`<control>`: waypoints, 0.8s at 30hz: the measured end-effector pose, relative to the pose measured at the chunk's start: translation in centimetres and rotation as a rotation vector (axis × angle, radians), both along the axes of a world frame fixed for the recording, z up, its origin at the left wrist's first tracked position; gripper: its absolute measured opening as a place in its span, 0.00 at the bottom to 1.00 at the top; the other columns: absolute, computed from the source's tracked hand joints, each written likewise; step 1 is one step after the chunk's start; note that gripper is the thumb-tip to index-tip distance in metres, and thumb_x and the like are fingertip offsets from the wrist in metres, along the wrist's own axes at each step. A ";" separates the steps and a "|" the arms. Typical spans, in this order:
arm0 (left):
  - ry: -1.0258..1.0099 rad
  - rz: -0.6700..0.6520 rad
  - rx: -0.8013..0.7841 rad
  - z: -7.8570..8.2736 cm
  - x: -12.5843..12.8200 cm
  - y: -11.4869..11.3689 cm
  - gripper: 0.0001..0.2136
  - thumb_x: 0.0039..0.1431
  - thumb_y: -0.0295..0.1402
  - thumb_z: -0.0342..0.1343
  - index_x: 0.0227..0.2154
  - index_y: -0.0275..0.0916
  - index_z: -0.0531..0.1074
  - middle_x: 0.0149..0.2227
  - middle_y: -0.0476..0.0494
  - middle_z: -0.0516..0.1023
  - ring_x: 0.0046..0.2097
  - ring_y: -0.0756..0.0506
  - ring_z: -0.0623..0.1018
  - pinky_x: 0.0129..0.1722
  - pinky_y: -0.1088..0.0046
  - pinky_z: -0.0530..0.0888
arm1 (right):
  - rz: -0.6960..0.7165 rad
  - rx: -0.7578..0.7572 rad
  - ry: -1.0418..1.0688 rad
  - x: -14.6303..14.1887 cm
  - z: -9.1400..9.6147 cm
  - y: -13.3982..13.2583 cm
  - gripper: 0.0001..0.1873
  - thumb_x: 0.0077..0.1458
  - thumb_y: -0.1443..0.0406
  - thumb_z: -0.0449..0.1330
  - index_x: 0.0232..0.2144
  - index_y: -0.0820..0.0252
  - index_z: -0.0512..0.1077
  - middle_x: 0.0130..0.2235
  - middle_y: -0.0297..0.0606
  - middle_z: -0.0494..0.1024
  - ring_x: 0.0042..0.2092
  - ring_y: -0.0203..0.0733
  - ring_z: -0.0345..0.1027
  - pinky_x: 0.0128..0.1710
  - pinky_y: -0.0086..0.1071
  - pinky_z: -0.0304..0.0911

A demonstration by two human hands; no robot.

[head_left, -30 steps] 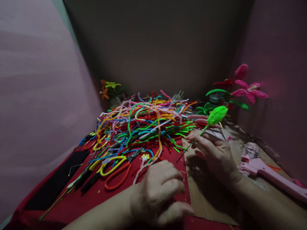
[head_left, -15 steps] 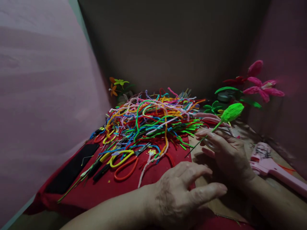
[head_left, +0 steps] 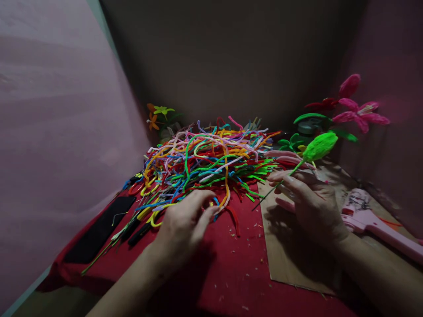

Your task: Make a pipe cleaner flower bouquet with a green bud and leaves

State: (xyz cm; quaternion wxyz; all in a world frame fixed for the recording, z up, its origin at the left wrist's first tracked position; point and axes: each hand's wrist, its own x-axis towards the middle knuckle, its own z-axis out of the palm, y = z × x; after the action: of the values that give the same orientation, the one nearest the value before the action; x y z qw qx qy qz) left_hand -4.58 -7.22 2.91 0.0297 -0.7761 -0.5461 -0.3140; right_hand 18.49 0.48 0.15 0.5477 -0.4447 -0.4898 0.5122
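Note:
My right hand pinches the thin dark stem of a bright green fuzzy flower bud. The bud tilts up to the right, and the stem's bare end points down left over the cardboard. My left hand is over the red cloth at the front of a heap of pipe cleaners. Its thumb and forefinger are apart around the yellow tip of a small pale pink piece. Most of that piece is hidden behind the hand, as are the orange-handled scissors.
Yellow scissor handles and a flat black object lie at the left. A pink glue gun rests at the right. Fuzzy pink flowers stand at the back right. Small scraps dot the red cloth.
My left hand has moved left and forward, from beside my right hand to the yellow-tipped piece, covering the orange-handled scissors. My right hand keeps the green bud nearly in place.

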 end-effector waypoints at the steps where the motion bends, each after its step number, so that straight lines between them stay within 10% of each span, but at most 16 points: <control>1: 0.021 0.085 -0.088 0.0 -1.0 0.0 0.05 0.58 0.33 0.51 0.36 0.39 0.68 0.32 0.46 0.76 0.31 0.50 0.74 0.31 0.75 0.69 | 0.002 0.005 -0.002 0.0 0.0 0.0 0.10 0.48 0.54 0.59 0.28 0.50 0.76 0.40 0.36 0.74 0.40 0.45 0.64 0.33 0.37 0.63; 6: 0.154 0.121 -0.432 -1.9 -3.4 -0.2 0.05 0.55 0.33 0.52 0.35 0.40 0.66 0.31 0.47 0.74 0.31 0.47 0.74 0.29 0.73 0.68 | 0.011 -0.002 0.000 -0.2 0.2 -0.2 0.10 0.49 0.55 0.58 0.28 0.50 0.76 0.37 0.37 0.74 0.41 0.46 0.64 0.34 0.37 0.62; 13: 0.266 0.163 -0.278 -3.7 -3.5 0.4 0.06 0.58 0.31 0.45 0.34 0.40 0.67 0.30 0.46 0.73 0.29 0.47 0.73 0.28 0.73 0.64 | 0.046 0.040 0.005 -0.2 -0.4 -0.1 0.10 0.50 0.56 0.58 0.28 0.52 0.76 0.39 0.36 0.75 0.39 0.43 0.65 0.31 0.32 0.58; 24: 0.151 -0.045 -0.156 1.1 -0.5 2.3 0.07 0.57 0.32 0.50 0.28 0.38 0.71 0.28 0.47 0.74 0.28 0.50 0.72 0.27 0.76 0.64 | 0.189 0.127 0.148 -1.0 -0.6 -0.2 0.09 0.50 0.62 0.58 0.25 0.56 0.77 0.28 0.36 0.75 0.29 0.37 0.63 0.31 0.32 0.57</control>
State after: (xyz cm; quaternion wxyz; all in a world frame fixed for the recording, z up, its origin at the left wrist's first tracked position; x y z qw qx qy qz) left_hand -5.04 -4.92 4.00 0.0032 -0.8094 -0.5477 -0.2120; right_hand 17.48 0.32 -0.42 0.5588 -0.3221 -0.5192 0.5607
